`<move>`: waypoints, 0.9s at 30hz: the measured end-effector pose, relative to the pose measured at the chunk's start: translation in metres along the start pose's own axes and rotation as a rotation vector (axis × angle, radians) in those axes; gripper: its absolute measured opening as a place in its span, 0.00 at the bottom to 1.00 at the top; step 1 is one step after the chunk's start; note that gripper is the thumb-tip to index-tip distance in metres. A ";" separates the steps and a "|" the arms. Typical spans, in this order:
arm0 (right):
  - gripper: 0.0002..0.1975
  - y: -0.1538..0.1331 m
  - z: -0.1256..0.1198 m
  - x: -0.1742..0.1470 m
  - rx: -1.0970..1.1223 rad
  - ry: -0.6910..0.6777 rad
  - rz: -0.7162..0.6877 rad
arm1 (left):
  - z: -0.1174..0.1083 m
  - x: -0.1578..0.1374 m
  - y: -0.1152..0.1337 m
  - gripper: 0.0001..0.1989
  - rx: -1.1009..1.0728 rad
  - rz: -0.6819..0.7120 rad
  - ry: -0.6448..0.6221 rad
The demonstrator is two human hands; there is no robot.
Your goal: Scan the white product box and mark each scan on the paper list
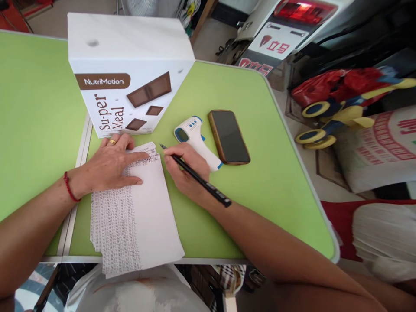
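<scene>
My left hand [112, 167] lies spread over the upper left of a stack of paper sheets [154, 208], its fingers apart. Dense rows of handwriting cover the left part of the sheets and a strip along the top; the rest of the top sheet is white. In my right hand [186, 169] is a black pen [201, 180], gripped between thumb and fingers. Its tip points up and left, just right of the sheets' top edge. A white and blue infrared thermometer [196, 141] lies right beyond this hand, partly covered by it.
A white NutriMotion box [130, 43] stands upright behind the sheets. A smartphone [230, 136] in a brown case lies right of the thermometer. The green table [276, 186] has a metal-edged seam at left. Beyond its right edge are a printed sack [380, 147] and a vehicle's red tail light [305, 11].
</scene>
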State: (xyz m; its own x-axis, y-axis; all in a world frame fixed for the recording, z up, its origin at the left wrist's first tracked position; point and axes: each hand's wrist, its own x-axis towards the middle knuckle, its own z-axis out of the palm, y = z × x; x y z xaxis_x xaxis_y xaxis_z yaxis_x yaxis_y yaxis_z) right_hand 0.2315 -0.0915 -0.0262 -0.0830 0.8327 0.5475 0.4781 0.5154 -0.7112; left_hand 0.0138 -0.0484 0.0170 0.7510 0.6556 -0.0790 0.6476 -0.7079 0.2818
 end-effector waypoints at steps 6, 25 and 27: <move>0.13 0.015 -0.002 -0.003 -0.332 -0.169 -0.283 | -0.008 -0.002 -0.002 0.28 -0.004 -0.014 -0.024; 0.20 0.021 -0.008 -0.003 -0.718 -0.337 -0.370 | -0.009 -0.002 -0.023 0.20 -0.129 -0.160 1.298; 0.19 0.019 -0.016 0.003 -0.774 -0.287 -0.293 | -0.007 0.001 -0.032 0.37 -0.339 -0.210 1.194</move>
State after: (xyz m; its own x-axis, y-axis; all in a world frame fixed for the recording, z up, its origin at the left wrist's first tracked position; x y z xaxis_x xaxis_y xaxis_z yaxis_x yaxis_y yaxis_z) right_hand 0.2545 -0.0824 -0.0308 -0.4622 0.7609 0.4554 0.8539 0.5205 -0.0031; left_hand -0.0074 -0.0230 0.0146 -0.0616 0.7006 0.7109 0.5416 -0.5748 0.6134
